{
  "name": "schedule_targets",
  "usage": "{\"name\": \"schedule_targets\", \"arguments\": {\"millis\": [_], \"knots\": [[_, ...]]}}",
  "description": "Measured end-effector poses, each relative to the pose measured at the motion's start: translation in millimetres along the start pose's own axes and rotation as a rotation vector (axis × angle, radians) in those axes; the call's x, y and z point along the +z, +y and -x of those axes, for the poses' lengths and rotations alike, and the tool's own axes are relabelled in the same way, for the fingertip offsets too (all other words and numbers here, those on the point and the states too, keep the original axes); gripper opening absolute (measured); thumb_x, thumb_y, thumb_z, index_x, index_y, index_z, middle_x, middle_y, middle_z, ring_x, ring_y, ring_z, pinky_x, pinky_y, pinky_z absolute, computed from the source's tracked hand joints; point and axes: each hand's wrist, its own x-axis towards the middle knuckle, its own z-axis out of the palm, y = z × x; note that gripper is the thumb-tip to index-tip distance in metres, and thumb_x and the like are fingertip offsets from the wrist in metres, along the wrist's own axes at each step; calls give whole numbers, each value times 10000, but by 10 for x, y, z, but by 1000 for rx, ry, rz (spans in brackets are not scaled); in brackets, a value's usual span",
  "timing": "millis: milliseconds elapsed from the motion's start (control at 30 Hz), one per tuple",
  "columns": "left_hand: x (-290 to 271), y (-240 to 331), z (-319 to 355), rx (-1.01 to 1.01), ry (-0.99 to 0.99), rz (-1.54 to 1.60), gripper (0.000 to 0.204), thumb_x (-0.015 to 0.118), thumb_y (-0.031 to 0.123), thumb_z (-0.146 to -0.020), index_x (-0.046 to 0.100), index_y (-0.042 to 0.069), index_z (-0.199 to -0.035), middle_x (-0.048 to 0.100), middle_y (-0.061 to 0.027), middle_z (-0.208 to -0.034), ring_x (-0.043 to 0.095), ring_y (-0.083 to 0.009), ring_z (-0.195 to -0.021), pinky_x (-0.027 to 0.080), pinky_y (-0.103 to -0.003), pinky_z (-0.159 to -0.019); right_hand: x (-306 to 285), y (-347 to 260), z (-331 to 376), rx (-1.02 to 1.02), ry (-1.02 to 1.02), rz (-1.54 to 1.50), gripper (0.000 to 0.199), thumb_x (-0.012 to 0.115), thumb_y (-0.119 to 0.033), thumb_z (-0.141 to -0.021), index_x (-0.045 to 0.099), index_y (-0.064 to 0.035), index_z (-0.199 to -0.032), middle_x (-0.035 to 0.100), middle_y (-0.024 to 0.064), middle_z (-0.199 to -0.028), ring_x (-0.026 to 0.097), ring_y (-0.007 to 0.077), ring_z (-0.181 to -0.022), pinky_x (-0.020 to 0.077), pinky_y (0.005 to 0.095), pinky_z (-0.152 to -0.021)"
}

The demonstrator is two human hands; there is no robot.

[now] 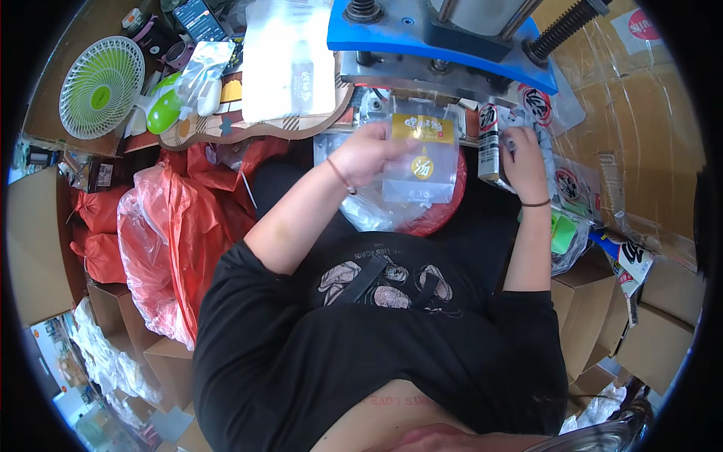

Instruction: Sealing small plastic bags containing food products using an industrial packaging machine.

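My left hand is closed on the edge of a clear plastic pouch printed with a gold band and a gold round mark. The pouch hangs upright over my lap, in front of a pressing machine with a blue plate. At the right, my right hand has its fingers curled down beside a narrow black-and-white printed box. What its fingertips hold is too small or hidden to make out. Below the pouch, a red plastic bag and clear plastic lie in a round container on my lap.
A patterned board with a stack of whitish sheets lies at the back left, near a white-and-green fan and a phone. Red plastic bags hang at my left. A large cardboard box stands at my right.
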Motion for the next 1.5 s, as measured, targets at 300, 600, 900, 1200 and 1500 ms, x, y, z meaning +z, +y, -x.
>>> {"name": "schedule_targets", "arguments": {"millis": [300,600,900,1200,1500], "knots": [[-877,-881,427,61,588,-2099,532,637,316,-925,531,35,-1364,491,-235,-1398,591,-337,-1177,494,-450,-974,24,-49,-26,27,207,-98,249,652,-23,-862,607,-11,-1106,580,161,-970,580,373,-906,476,391,-825],[-1015,-924,328,428,684,-1914,374,632,190,-899,625,87,-1259,550,-210,-1354,585,-341,-1177,502,-455,-938,-82,-23,78,87,194,-6,227,586,-133,-963,618,2,-1143,625,176,-1071,624,353,-921,487,399,-821],[-460,-364,864,265,409,-347,206,549,161,-1030,681,9,-1075,726,-77,-914,669,-117,-815,512,-247,-762,-319,-837,314,-137,109,-343,209,515,-161,-1016,618,-5,-1109,652,145,-1009,631,302,-912,493,376,-822],[238,-235,720,219,94,-562,196,627,135,-991,656,-12,-1118,725,-61,-951,643,-92,-795,521,-256,-763,-430,-1356,-51,-237,173,-580,143,592,-142,-971,632,-25,-1043,641,120,-931,616,280,-866,486,357,-794],[552,-348,643,48,-166,-43,206,630,100,-978,643,10,-1163,713,-76,-1058,676,-132,-947,552,-305,-858,-641,-1008,-60,-274,-225,-429,228,606,-165,-959,634,-36,-1145,646,144,-1003,622,301,-928,486,368,-841]]}}
